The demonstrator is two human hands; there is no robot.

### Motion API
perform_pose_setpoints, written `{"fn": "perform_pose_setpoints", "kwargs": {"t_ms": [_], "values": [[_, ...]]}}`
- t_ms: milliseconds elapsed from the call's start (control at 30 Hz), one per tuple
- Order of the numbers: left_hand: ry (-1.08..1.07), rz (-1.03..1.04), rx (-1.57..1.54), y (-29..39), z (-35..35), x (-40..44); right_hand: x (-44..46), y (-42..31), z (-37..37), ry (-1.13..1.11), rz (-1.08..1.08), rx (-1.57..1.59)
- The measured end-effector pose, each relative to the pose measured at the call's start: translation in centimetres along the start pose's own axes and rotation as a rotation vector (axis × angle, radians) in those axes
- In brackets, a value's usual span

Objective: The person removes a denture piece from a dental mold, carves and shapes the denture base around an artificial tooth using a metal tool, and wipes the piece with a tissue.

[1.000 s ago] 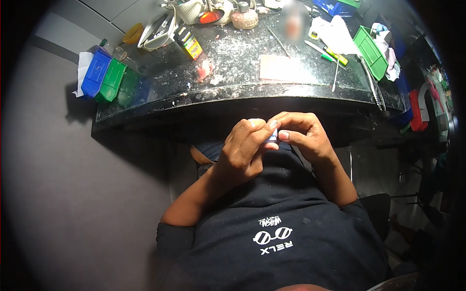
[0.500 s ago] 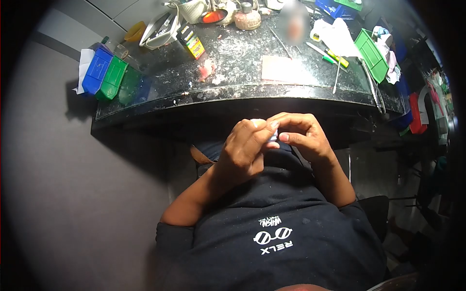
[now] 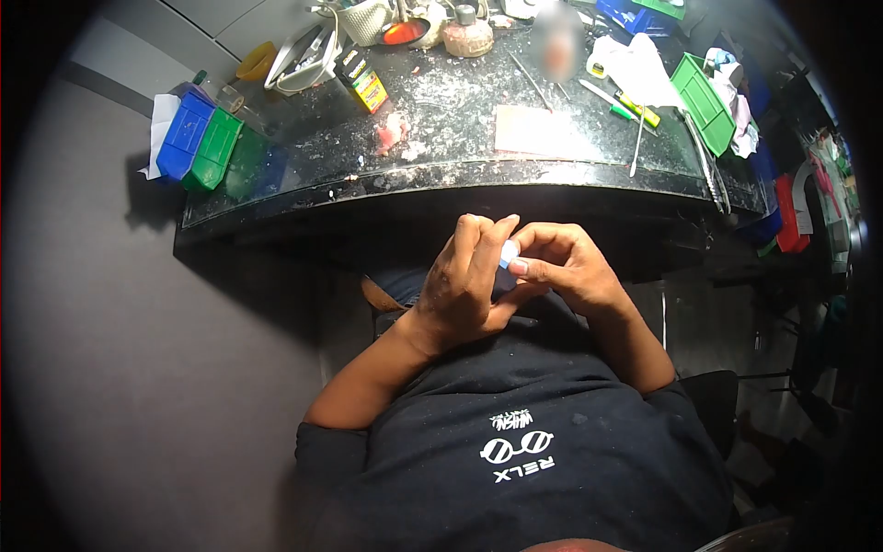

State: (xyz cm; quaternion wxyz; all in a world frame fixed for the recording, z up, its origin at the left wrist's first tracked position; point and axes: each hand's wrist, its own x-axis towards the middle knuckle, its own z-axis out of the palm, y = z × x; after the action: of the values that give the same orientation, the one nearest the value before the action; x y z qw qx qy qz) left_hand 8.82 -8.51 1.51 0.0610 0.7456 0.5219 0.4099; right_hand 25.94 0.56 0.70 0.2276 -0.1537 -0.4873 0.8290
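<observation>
A small white and pale-blue piece (image 3: pixel 509 255), too small to name, is between my hands above my lap, just in front of the bench edge. My right hand (image 3: pixel 579 271) pinches it between thumb and index finger. Close against its other side is my left hand (image 3: pixel 460 281), its index finger raised and its thumb spread away beneath my right hand. Whether my left fingers touch the piece cannot be made out. Part of the piece is hidden by the fingers.
The dusty black bench (image 3: pixel 313 161) holds a pink sheet (image 3: pixel 529 129), a pink lump (image 3: pixel 393 134), a black and yellow box (image 3: pixel 361 81) and a burner (image 3: pixel 469 35). Slender tools (image 3: pixel 638 143) lie near a green bin (image 3: pixel 706 103). Blue and green bins (image 3: pixel 213 147) stand left.
My left hand has loosened, with its index finger lifting and its thumb moving apart. The small piece shows more now, in my right fingertips, which have shifted slightly left.
</observation>
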Motion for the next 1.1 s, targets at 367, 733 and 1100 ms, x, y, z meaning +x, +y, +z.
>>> {"fn": "perform_pose_setpoints", "kwargs": {"t_ms": [367,733,1100], "values": [[-0.103,-0.054,-0.075,-0.2,0.6,-1.5,-1.2,3.1,-0.4,0.083,0.122,0.109],[-0.284,-0.145,-0.170,-0.1,2.0,-2.0,-3.0,5.7,-1.4,0.103,0.136,0.248],[-0.391,-0.633,-0.906,-3.1,2.1,-1.8,-4.0,2.8,-0.6,0.201,-0.345,-0.718]]}}
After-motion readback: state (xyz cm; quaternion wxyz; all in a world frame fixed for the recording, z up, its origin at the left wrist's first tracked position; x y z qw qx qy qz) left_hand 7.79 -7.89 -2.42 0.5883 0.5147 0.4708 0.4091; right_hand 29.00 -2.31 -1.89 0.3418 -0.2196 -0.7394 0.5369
